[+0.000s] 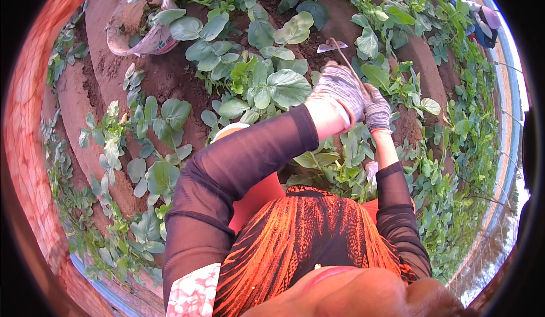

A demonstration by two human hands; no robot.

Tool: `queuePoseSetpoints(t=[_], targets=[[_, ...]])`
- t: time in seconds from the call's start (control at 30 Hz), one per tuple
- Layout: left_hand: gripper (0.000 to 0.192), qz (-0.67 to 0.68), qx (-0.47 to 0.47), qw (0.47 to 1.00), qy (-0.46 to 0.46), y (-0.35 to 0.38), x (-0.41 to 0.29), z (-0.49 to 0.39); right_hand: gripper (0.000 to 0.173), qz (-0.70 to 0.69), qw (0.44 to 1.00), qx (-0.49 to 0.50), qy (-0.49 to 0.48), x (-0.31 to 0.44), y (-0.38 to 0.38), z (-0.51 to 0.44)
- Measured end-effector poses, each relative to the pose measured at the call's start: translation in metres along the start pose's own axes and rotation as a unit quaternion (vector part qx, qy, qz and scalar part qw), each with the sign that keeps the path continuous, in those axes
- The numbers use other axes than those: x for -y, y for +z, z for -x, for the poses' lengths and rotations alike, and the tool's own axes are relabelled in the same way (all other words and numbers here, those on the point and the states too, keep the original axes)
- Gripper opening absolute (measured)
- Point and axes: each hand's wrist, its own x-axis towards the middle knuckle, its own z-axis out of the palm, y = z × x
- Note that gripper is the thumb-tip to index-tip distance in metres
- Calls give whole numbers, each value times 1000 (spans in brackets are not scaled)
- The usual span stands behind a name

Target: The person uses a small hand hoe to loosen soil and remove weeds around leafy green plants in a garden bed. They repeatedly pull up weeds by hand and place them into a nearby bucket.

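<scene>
A small hand hoe with a metal blade [332,46] and a thin curved handle [350,66] is held above the soil among leafy green plants [289,87]. My right hand [377,107], in a grey knit glove, is closed around the handle's near end. Close against it, my left hand [338,87] wears a matching glove, and the handle passes over its right side. The fingers of the left hand point away towards the blade and are mostly hidden, so whether they grip anything does not show. Both forearms are in sheer black sleeves.
A whitish plastic bucket [164,40] with soil and leaves inside lies tilted at the upper left. Another pale rim [230,130] shows behind my left forearm. Bare soil ridges [102,91] run between plant rows. A person [484,25] is bent over at the far right.
</scene>
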Motion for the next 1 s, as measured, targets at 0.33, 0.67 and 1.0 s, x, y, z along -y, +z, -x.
queuePoseSetpoints(t=[0.33, 0.67, 1.0], targets=[[34, 283, -100, 926, -231, 99, 248, -227, 25, 455, 859, 230, -44, 39, 38, -95], [49, 390, -154, 803, -423, 169, 312, -388, 21, 399, 890, 221, -27, 19, 33, -146], [45, 79, -5, 900, -429, 193, 333, -443, 23, 337, 922, 190, -28, -20, 34, -147]])
